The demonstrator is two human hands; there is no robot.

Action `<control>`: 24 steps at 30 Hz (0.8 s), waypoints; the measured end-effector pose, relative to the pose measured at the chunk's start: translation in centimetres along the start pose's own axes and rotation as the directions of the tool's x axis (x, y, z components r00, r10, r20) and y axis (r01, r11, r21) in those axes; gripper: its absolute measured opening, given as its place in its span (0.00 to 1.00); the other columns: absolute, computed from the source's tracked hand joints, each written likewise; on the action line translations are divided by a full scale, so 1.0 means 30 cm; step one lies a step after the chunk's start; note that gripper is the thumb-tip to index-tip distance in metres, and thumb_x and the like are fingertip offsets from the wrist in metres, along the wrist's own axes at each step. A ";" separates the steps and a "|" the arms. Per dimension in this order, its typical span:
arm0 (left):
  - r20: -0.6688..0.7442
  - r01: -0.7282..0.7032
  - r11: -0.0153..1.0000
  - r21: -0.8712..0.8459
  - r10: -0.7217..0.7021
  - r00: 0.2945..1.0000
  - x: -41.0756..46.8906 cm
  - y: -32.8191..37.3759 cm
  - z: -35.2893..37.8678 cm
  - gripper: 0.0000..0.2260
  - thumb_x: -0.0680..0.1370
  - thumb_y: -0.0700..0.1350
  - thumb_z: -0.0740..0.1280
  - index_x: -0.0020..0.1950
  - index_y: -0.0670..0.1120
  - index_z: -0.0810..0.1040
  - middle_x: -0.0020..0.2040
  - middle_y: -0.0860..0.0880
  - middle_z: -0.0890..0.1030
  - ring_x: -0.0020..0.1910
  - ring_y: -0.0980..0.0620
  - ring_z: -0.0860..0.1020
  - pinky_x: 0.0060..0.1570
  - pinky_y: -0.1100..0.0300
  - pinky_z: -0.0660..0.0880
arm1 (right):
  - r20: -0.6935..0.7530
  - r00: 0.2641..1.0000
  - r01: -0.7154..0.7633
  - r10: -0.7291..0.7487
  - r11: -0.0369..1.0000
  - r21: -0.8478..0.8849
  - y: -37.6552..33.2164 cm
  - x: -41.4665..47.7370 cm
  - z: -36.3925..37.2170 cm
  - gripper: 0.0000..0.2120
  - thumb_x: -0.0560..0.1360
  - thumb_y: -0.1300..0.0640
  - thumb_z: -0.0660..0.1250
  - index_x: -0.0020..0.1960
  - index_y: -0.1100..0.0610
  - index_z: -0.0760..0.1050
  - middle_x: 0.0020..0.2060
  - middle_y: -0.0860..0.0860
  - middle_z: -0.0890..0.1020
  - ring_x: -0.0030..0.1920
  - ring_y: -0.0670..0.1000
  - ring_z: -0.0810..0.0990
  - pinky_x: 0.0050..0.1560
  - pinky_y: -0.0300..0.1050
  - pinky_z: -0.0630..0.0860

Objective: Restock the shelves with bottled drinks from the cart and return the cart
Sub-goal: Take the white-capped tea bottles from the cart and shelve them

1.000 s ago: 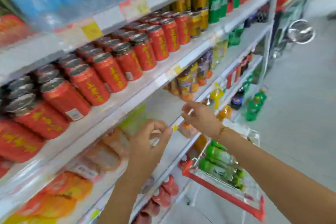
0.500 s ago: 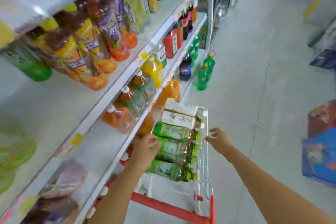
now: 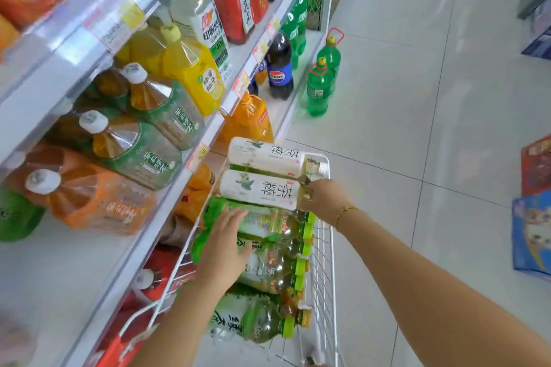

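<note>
A white wire cart (image 3: 324,250) with red trim stands against the shelves (image 3: 59,271), at the lower centre of the head view. Two white-labelled bottles lie on their sides at its far end, and several green-labelled tea bottles (image 3: 268,222) lie closer to me. My right hand (image 3: 323,198) grips the neck of the nearer white bottle (image 3: 262,189). The farther white bottle (image 3: 265,156) lies untouched. My left hand (image 3: 226,244) rests flat on the green tea bottles with its fingers straight.
The shelf on the left holds large orange, green and yellow drink bottles (image 3: 193,68). Two big green bottles (image 3: 317,89) stand on the floor past the cart. Coloured boxes (image 3: 533,232) sit at the right edge. Tiled floor (image 3: 417,98) lies to the right.
My view swung down from the shelf of red cans to the cart. Both hands dropped from the shelf edge into the cart, and my right hand took hold of a white bottle's neck.
</note>
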State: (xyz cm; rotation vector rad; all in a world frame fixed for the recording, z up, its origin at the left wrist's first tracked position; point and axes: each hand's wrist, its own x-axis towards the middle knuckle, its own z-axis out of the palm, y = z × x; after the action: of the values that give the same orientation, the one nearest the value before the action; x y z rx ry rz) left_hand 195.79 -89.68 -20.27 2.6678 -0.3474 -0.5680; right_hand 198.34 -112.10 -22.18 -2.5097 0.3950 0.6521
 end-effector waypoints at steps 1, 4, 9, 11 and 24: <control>0.001 -0.006 1.000 -0.012 0.006 1.000 0.004 -0.002 -0.006 0.28 0.77 0.45 0.66 0.75 0.52 0.60 0.76 0.57 0.57 0.75 0.58 0.51 0.71 0.62 0.45 | 0.004 1.000 0.000 0.000 1.000 0.016 0.005 0.010 -0.011 0.13 0.70 0.51 0.71 0.51 0.57 0.80 0.43 0.52 0.80 0.42 0.51 0.78 0.42 0.43 0.78; 0.020 0.014 0.998 -0.066 -0.012 1.000 0.025 0.005 -0.063 0.21 0.77 0.44 0.66 0.70 0.51 0.68 0.72 0.55 0.66 0.72 0.56 0.63 0.70 0.61 0.58 | -0.047 0.996 0.083 -0.077 0.987 0.139 0.006 -0.010 -0.043 0.18 0.67 0.48 0.74 0.54 0.53 0.80 0.41 0.48 0.79 0.38 0.47 0.75 0.36 0.36 0.73; -0.099 -0.058 0.998 -0.015 0.056 0.993 0.098 0.063 -0.179 0.21 0.75 0.45 0.69 0.67 0.51 0.70 0.67 0.54 0.70 0.60 0.56 0.73 0.54 0.66 0.69 | -0.262 0.959 0.202 -0.105 0.902 0.381 -0.066 -0.120 -0.070 0.17 0.68 0.50 0.75 0.55 0.53 0.79 0.38 0.47 0.80 0.32 0.44 0.76 0.29 0.30 0.70; -0.062 -0.100 0.995 -0.026 0.098 0.993 0.127 0.076 -0.203 0.29 0.72 0.45 0.72 0.70 0.52 0.65 0.68 0.54 0.68 0.60 0.56 0.71 0.55 0.64 0.68 | -0.334 0.935 0.259 -0.121 0.876 0.406 -0.090 -0.150 -0.088 0.15 0.67 0.52 0.76 0.51 0.53 0.80 0.34 0.43 0.79 0.31 0.39 0.76 0.29 0.29 0.71; 0.153 -0.050 0.945 -0.322 0.104 0.983 0.115 0.105 -0.266 0.29 0.61 0.49 0.81 0.57 0.57 0.72 0.49 0.62 0.79 0.48 0.66 0.76 0.40 0.70 0.72 | -0.179 0.960 0.257 -0.216 0.417 0.872 -0.104 -0.212 -0.266 0.20 0.65 0.52 0.72 0.53 0.61 0.79 0.43 0.55 0.83 0.41 0.49 0.81 0.46 0.41 0.78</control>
State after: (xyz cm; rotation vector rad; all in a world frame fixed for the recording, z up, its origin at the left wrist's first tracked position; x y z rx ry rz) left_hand 201.82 -91.03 -13.40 2.2936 -0.3711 -0.7583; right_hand 197.17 -112.93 -11.60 -1.4751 0.2710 0.1589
